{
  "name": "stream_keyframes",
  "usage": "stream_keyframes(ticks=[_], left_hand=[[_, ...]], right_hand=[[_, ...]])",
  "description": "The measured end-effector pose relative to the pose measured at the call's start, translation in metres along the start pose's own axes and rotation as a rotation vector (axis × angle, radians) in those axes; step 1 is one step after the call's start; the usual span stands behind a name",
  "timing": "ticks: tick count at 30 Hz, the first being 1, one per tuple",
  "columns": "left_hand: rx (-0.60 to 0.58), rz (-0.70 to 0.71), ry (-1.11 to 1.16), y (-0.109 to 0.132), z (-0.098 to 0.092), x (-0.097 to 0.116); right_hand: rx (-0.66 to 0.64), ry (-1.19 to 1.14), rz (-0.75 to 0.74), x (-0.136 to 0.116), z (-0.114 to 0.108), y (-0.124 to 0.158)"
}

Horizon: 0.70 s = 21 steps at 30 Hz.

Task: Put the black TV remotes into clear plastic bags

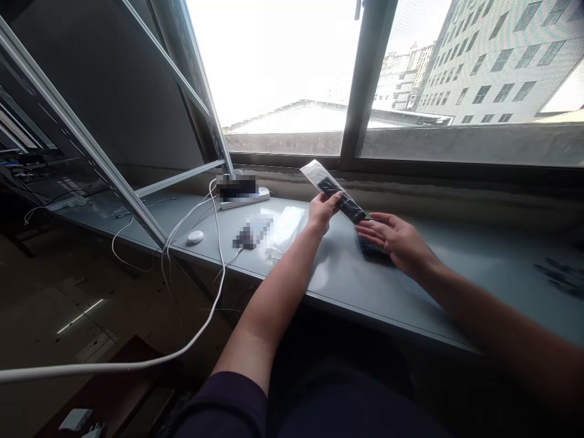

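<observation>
My left hand (323,210) is closed on a long clear plastic sleeve (314,173) with a dark flat object (349,208) inside, holding it tilted above the grey ledge (356,280). The sleeve's upper end points up and left toward the window. My right hand (395,240) lies just right of the sleeve's lower end, fingers stretched out and palm turned up, touching or nearly touching the dark object. More of the dark item (371,249) shows under the right hand's fingers on the ledge.
A white power strip (241,198) with plugs sits at the ledge's back left, with white cables (214,243) trailing off the edge. A small white round device (195,236), a blurred item (253,232) and clear plastic (287,225) lie left of my hands. Aluminium frame bars (91,146) rise at left.
</observation>
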<state>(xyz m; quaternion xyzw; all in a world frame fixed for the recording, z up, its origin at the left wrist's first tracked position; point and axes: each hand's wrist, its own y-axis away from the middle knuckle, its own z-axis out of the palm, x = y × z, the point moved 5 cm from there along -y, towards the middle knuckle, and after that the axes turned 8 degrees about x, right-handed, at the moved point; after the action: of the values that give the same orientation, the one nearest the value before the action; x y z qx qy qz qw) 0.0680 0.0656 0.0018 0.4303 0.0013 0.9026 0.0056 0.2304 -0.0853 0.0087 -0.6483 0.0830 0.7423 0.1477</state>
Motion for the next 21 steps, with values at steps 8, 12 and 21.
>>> stream_keyframes(ticks=[8, 12, 21], left_hand=[[-0.134, -0.021, -0.112, 0.004, 0.005, -0.010], [-0.194, -0.051, -0.159, 0.007, 0.006, -0.014], [-0.383, -0.074, -0.259, 0.016, 0.011, -0.019]], right_hand=[[-0.034, -0.030, -0.029, -0.003, 0.002, 0.003], [-0.051, -0.043, -0.025, -0.004, 0.004, 0.005], [-0.116, -0.035, -0.072, -0.009, 0.006, 0.009]])
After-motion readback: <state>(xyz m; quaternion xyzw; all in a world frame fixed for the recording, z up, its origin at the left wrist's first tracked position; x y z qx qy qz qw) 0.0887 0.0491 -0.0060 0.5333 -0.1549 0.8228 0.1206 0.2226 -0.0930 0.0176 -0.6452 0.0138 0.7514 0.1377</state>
